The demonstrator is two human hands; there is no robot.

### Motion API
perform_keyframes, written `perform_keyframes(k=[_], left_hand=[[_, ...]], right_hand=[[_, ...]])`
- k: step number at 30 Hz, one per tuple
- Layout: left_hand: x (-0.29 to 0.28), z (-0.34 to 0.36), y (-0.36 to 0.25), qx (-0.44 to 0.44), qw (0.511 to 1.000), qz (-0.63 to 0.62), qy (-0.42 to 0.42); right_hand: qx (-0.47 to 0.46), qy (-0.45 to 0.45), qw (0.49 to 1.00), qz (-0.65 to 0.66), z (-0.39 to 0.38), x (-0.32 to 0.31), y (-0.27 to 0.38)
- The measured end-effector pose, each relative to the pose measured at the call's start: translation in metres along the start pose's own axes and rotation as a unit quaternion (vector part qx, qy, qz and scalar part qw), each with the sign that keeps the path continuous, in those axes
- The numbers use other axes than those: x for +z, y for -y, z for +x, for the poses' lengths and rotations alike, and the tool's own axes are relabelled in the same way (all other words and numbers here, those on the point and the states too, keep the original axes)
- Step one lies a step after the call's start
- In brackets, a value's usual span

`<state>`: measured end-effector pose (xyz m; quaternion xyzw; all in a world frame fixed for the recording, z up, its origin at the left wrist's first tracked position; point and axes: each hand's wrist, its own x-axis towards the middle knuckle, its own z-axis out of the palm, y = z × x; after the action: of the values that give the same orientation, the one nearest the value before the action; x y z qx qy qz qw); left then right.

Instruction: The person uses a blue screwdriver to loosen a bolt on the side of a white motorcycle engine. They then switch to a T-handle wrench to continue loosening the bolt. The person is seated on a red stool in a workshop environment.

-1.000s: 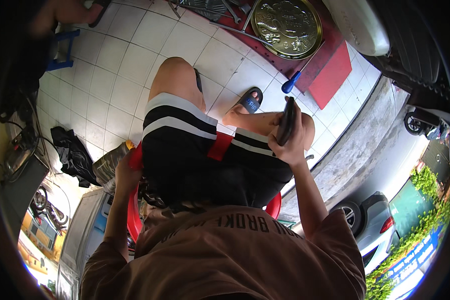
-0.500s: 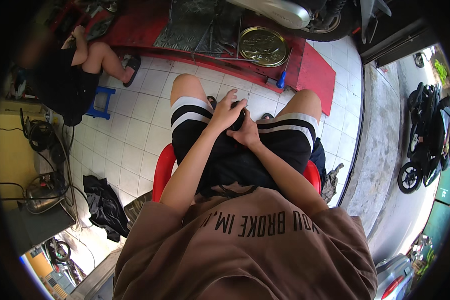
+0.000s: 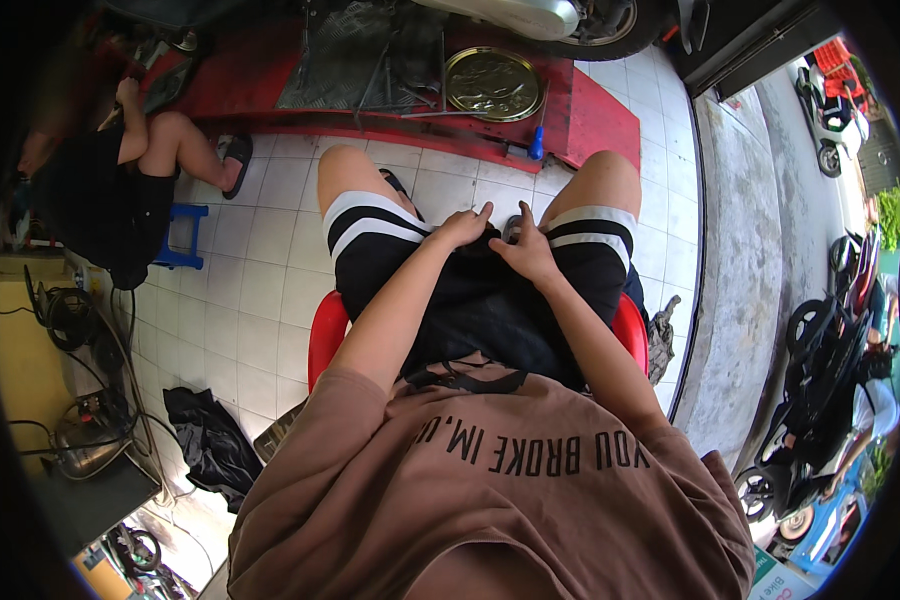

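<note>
I sit on a red plastic chair (image 3: 326, 335) in black shorts with white stripes (image 3: 370, 225). My left hand (image 3: 460, 228) lies flat on the shorts at the inner left thigh with its fingers stretched out. My right hand (image 3: 526, 250) rests beside it on the inner right thigh, thumb raised and fingers spread. The two hands are a few centimetres apart and neither holds anything that I can see. A small grey shape (image 3: 510, 226) shows in the gap between them; I cannot tell what it is.
Another person (image 3: 120, 190) sits on a blue stool (image 3: 182, 240) at the left. Ahead lies a red ramp (image 3: 600, 125) bearing a round brass tray (image 3: 492, 84), a blue-handled screwdriver (image 3: 536, 145) and a motorcycle. Black cloth (image 3: 205, 445) and cables lie lower left; a curb and scooters (image 3: 820, 340) are at the right.
A second ago my right hand held a dark object up by my right knee. Both hands have since come together on my lap, and the view has swung toward the red ramp.
</note>
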<state>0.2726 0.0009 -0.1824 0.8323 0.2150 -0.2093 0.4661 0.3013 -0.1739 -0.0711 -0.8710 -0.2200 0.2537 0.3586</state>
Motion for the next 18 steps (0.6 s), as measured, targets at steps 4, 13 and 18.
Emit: perform_keyframes(k=[4, 13, 18], left_hand=[[0.014, -0.02, -0.017, 0.09, 0.982, 0.152, 0.065], [-0.015, -0.036, -0.03, 0.094, 0.995, 0.017, -0.035], [-0.011, -0.065, -0.053, 0.133, 0.986, 0.035, -0.094]], right_hand=[[0.013, -0.014, 0.995, 0.097, 0.009, -0.032, -0.007], [-0.044, -0.068, 0.971, 0.224, 0.023, -0.108, 0.017], [-0.017, -0.056, 0.98, 0.191, 0.049, -0.122, 0.026]])
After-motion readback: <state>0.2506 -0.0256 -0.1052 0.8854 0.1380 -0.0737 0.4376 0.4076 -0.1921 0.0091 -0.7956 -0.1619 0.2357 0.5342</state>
